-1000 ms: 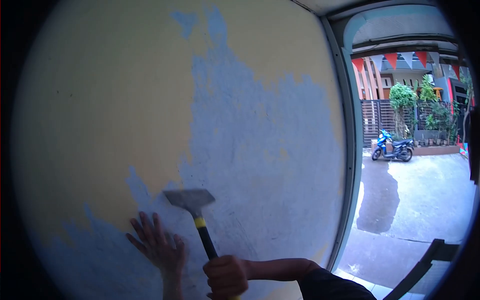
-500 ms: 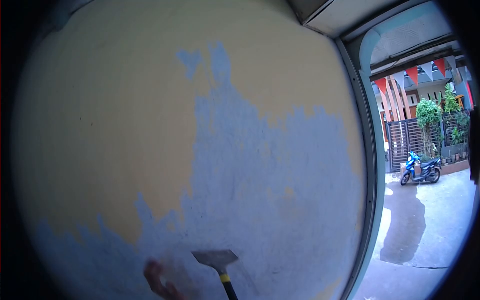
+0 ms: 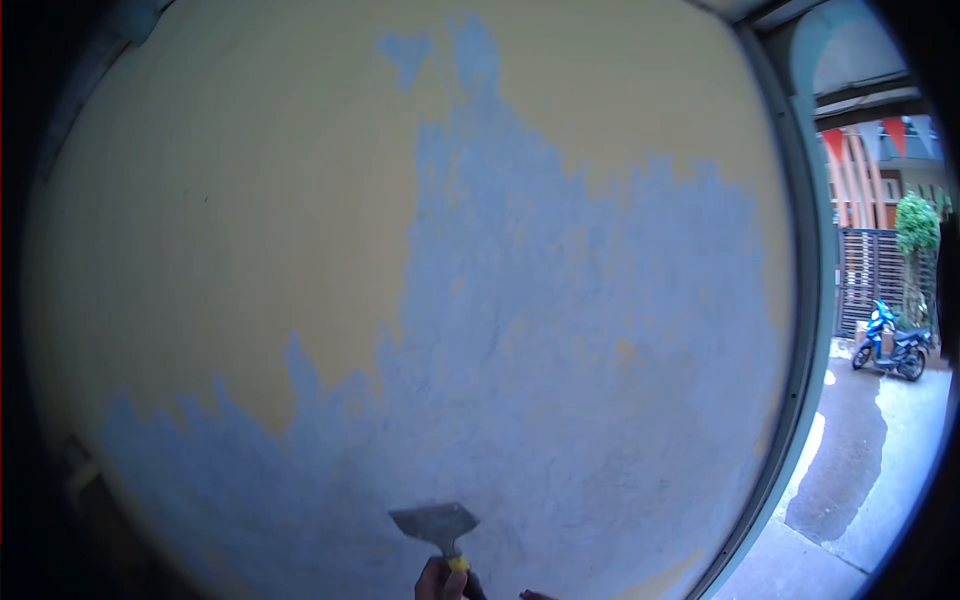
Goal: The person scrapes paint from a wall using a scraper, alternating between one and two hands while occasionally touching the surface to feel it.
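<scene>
Our L hand (image 3: 433, 580) is closed round the scraper (image 3: 438, 522) nr the patchy wall (image 3: 600, 420); R hand (image 3: 536, 595) mostly cut off, can't tell its grip

The bottom edge cuts off the left hand (image 3: 436, 579) and the handle (image 3: 474, 587) of the scraper (image 3: 437, 522); of the right hand (image 3: 536, 595) only a small part enters. At lower left, one object (image 3: 88, 478) is too dark and blurred to identify.
</scene>
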{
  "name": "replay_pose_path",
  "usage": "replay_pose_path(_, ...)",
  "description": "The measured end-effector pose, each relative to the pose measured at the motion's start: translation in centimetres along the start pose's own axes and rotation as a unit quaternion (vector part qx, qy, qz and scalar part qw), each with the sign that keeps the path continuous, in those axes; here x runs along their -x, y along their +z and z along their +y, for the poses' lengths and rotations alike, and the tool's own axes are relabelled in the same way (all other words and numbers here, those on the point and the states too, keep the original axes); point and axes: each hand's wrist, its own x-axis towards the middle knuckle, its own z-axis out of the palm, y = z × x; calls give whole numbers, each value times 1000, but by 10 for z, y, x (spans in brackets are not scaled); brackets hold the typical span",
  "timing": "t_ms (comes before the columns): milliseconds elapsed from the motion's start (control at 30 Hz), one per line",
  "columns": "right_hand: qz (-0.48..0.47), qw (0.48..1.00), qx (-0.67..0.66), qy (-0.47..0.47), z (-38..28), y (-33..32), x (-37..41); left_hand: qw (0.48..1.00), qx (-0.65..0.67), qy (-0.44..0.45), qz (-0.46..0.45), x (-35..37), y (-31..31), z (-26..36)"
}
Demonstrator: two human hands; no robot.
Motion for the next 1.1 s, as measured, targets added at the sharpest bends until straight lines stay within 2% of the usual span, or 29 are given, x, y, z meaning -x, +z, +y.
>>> replay_pose_path(33, -49, 988, -75, 128, 16, -6, 17, 1000, -3, -17, 22, -1, -1, -2)
replay_pose_path(67, -97, 950, -146, 259, 13, -13, 23, 999, -26, -18, 22, -6, 0, 2)
replay_pose_path(100, -73, 853, -307, 416, 6, -25, 30, 998, -50, -23, 18, -13, 2, 8)
replay_pose_path(133, -35, 704, -446, 552, -10, -37, 10, 997, -74, -31, 11, -16, 2, 16)
replay_pose_path(167, -35, 640, -577, 506, -15, -43, 8, 999, -35, -31, 13, -20, 11, 25)
replay_pose_path(200, -60, 597, -630, 493, -26, -48, -3, 1000, 6, -25, 16, -24, 21, 29)
replay_pose_path(233, -92, 653, -575, 484, -35, -49, -6, 999, 6, -39, 28, -25, 24, 27)
replay_pose_path(267, -126, 707, -517, 467, -42, -48, -11, 999, 22, -36, -13, -28, 25, 24)
replay_pose_path(300, -151, 729, -486, 458, -47, -48, -19, 997, 37, -31, -55, -29, 27, 22)
replay_pose_path(333, -175, 751, -454, 447, -51, -46, -24, 994, 53, -70, -64, -29, 31, 21)
replay_pose_path(367, -126, 770, -437, 448, -56, -36, -25, 995, 33, -59, -73, -29, 31, 19)
replay_pose_path(433, -106, 772, -437, 449, -59, -24, -30, 996, 11, -48, -79, -33, 26, 15)
replay_pose_path(500, -88, 776, -438, 445, -55, -18, -34, 987, -100, 51, -116, -40, 15, 15)
replay_pose_path(533, -81, 778, -468, 412, -51, -15, -35, 987, -102, 52, -112, -47, 9, 19)
replay_pose_path(567, -74, 777, -497, 380, -49, -12, -35, 955, -221, 183, -73, -55, 0, 25)
replay_pose_path(600, -76, 775, -498, 381, -49, -13, -40, 891, -333, 306, -32, -59, -10, 28)
replay_pose_path(667, -97, 718, -540, 428, -52, -17, -65, 875, -382, 296, -8, -58, -34, 27)
replay_pose_path(733, -99, 716, -550, 418, -57, -14, -88, 795, -477, 337, 164, -58, -57, 20)
replay_pose_path(767, -91, 703, -563, 425, -58, -13, -94, 797, -475, 335, 165, -57, -70, 16)
replay_pose_path(833, -74, 680, -585, 436, -62, -8, -103, 772, -499, 316, 235, -53, -97, 6)
replay_pose_path(867, -72, 683, -579, 440, -71, -5, -109, 776, -495, 313, 235, -52, -108, 1)
replay_pose_path(933, 72, 649, -533, 538, -93, 3, -123, 766, -519, 272, 264, -51, -128, -9)
replay_pose_path(967, 33, 692, -499, 521, -88, 6, -116, 772, -513, 268, 263, -52, -134, -13)
replay_pose_path(1100, 45, 726, -465, 504, -91, 22, -112, 787, -549, 173, 221, -60, -153, -29)
